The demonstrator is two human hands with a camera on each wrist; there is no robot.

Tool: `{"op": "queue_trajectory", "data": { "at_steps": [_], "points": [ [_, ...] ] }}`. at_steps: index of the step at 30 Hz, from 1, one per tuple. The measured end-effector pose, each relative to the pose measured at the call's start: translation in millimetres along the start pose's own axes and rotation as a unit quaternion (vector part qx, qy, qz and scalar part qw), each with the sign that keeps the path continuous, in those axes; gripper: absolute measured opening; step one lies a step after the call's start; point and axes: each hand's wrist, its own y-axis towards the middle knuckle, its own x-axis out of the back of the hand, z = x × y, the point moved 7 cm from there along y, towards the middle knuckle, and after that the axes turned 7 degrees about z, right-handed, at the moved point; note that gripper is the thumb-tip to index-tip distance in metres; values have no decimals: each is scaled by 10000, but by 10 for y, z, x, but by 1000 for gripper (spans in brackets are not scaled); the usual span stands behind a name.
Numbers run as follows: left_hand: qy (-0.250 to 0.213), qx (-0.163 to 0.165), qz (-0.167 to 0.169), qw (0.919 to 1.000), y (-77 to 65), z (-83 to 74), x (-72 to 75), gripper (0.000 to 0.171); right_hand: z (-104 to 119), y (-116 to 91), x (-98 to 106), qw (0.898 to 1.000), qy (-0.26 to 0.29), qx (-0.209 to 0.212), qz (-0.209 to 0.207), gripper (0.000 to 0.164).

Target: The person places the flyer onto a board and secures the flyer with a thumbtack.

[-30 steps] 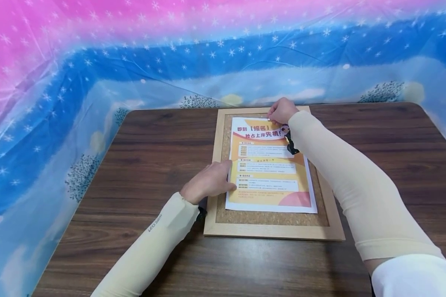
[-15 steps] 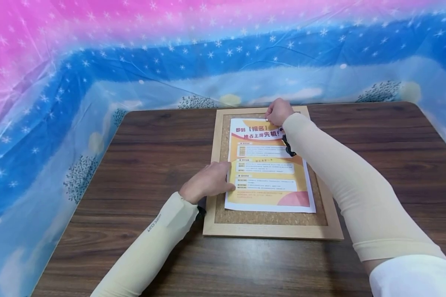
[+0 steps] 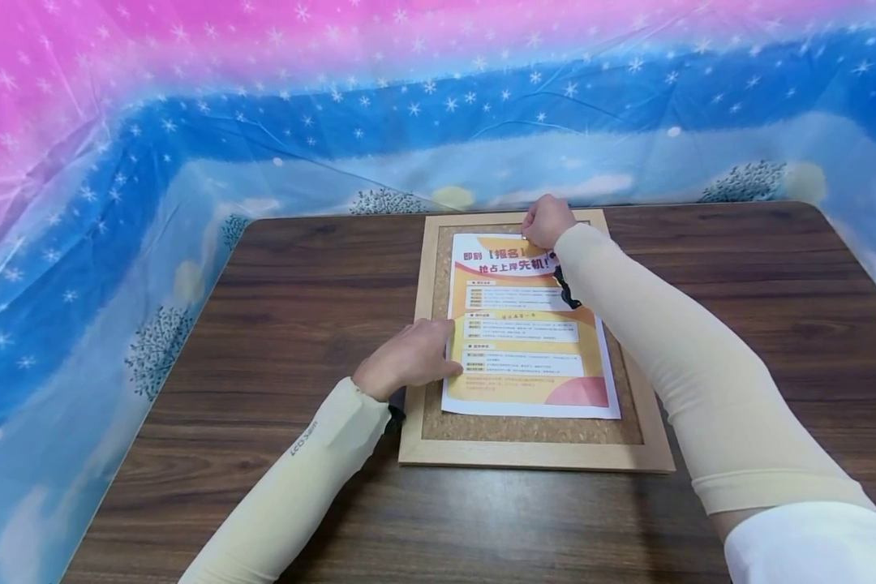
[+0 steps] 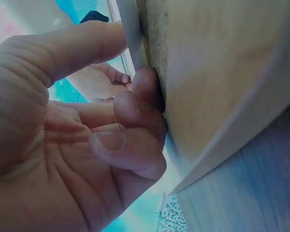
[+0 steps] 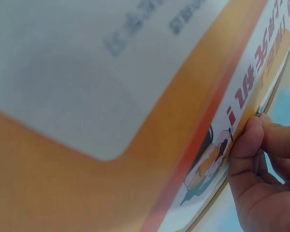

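A printed yellow-and-white poster [image 3: 526,349] lies on a cork board [image 3: 533,430] with a pale wooden frame [image 3: 540,456]. My left hand [image 3: 416,354] rests at the poster's left edge. Its thumb touches the paper, and its loosely bent fingers [image 4: 128,147] lean against the frame and cork in the left wrist view. At the middle of the top edge, my right hand [image 3: 549,221] pinches a small pushpin [image 5: 259,114] against the paper between thumb and fingertips. Most of the pin is hidden by those fingertips.
The board lies on a dark wooden table [image 3: 299,308], its top near the table's far edge. A pink and blue patterned cloth [image 3: 380,105] hangs behind and at the left. Cream sleeves [image 3: 657,349] cover both forearms, the right one crossing over the board's right side.
The head view has shifted very slightly. Both hands keep their places on the poster, the right hand still pinching at the top edge.
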Motion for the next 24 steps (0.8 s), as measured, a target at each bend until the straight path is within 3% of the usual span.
{"op": "queue_trajectory", "data": {
  "at_steps": [13, 20, 24],
  "points": [
    [-31, -25, 44, 10000, 18, -1, -20, 44, -26, -30, 0, 10000, 2, 4, -36, 16],
    [-205, 24, 108, 9997, 9, 33, -20, 42, 32, -159, 39, 9979, 199, 618, 67, 26],
    [-359, 86, -72, 9993, -35, 85, 69, 41, 175, -289, 85, 9935, -48, 1137, -76, 28]
  ]
}}
